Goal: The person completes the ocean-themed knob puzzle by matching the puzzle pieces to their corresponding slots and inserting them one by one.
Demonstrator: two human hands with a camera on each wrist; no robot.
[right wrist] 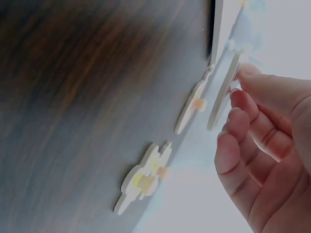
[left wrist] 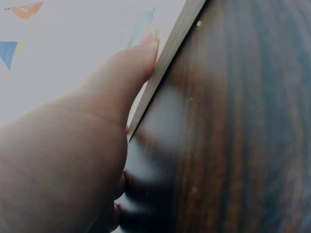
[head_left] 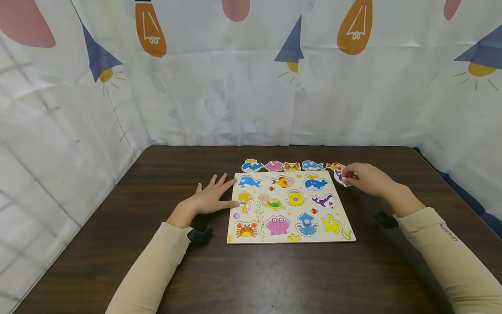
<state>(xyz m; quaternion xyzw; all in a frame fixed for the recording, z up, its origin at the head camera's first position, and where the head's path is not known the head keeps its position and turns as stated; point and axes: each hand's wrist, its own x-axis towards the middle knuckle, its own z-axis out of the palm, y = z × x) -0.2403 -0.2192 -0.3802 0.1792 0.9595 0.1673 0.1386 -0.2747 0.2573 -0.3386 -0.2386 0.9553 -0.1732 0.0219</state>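
My right hand (head_left: pixel 368 178) pinches a purple whale puzzle piece (head_left: pixel 339 178) between thumb and fingertips, just off the board's far right corner. Seen from the right wrist, that piece (right wrist: pixel 224 92) is edge-on and raised off the table. My left hand (head_left: pixel 211 197) lies with spread fingers at the left side of the wooden sea-animal puzzle board (head_left: pixel 339 224), its thumb on the board's edge. A seahorse (head_left: pixel 245 201), a turtle (head_left: pixel 271 202) and a squid (head_left: pixel 306 223), all with knobs, sit in the board; other spots show printed pictures, including a purple whale.
Behind the board lie loose knobbed pieces: a spouting whale (head_left: pixel 252 166), a pink shell (head_left: pixel 273 166), a crab (head_left: pixel 292 167), a blue whale (head_left: pixel 312 165) and an orange fish (head_left: pixel 333 166) close to my right hand. A patterned curtain (head_left: pixel 251 113) hangs behind the dark table (head_left: pixel 251 279).
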